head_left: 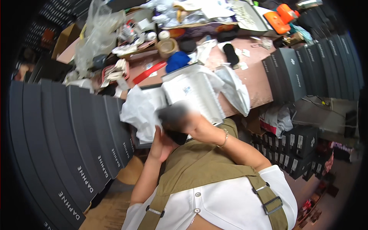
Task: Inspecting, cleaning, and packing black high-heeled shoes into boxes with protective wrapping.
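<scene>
In front of my lap, both hands are at a black shoe-like item (177,137), its upper part smeared to grey so its details do not show. My left hand (164,146) cups it from below and the left, thumb raised along its side. On its right side my right hand (200,128) is closed against it, with the fingertips lost in the blur. Just beyond lies an opened shoebox with a white inside (188,90). Crumpled white tissue paper (138,111) spills over its left part, and another white tissue sheet (234,88) hangs at its right.
Tall rows of dark grey shoeboxes (57,145) stand at my left, with more boxes (306,69) at the right. Across the pink table lie a red strip (149,73), a blue cloth-like bundle (178,62), a tape roll (167,47) and orange plastic objects (276,22).
</scene>
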Demonstrator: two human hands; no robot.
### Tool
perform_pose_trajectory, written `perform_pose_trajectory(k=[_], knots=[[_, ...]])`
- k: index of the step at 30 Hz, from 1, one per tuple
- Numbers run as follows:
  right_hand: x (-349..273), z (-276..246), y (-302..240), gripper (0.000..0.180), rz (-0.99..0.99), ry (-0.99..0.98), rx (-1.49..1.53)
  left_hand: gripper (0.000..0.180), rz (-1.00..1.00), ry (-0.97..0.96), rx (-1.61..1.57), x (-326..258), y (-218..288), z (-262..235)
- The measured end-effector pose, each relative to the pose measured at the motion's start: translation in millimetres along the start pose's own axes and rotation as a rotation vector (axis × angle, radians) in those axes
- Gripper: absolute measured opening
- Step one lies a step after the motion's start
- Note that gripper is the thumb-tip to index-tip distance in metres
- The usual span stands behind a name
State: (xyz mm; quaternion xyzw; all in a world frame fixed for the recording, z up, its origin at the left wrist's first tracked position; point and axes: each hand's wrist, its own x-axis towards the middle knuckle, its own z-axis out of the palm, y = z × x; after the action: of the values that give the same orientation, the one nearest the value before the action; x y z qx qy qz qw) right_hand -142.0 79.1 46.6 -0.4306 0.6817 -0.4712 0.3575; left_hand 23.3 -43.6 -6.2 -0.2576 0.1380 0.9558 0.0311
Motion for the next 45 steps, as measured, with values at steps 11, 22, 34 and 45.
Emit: perform_pose_trajectory(k=[11, 22, 34, 45], knots=[[3, -8, -5, 0.050, -0.417, -0.247, 0.198, 0.045, -0.145, -0.138, -0.238, 31, -25, -4], [80, -241, 203, 0.062, 0.073, 0.576, -0.808, 0.044, 0.017, 0.155, -0.418, 131, -22, 52], [33, -163, 85, 0.040, -0.261, 0.375, -0.432, 0.024, 0.406, 0.477, -0.448, 125, -26, -10], [10, -24, 44, 0.023, -0.033, -0.485, 0.271, 0.039, 0.312, 0.343, 0.640, 59, 6, 18]])
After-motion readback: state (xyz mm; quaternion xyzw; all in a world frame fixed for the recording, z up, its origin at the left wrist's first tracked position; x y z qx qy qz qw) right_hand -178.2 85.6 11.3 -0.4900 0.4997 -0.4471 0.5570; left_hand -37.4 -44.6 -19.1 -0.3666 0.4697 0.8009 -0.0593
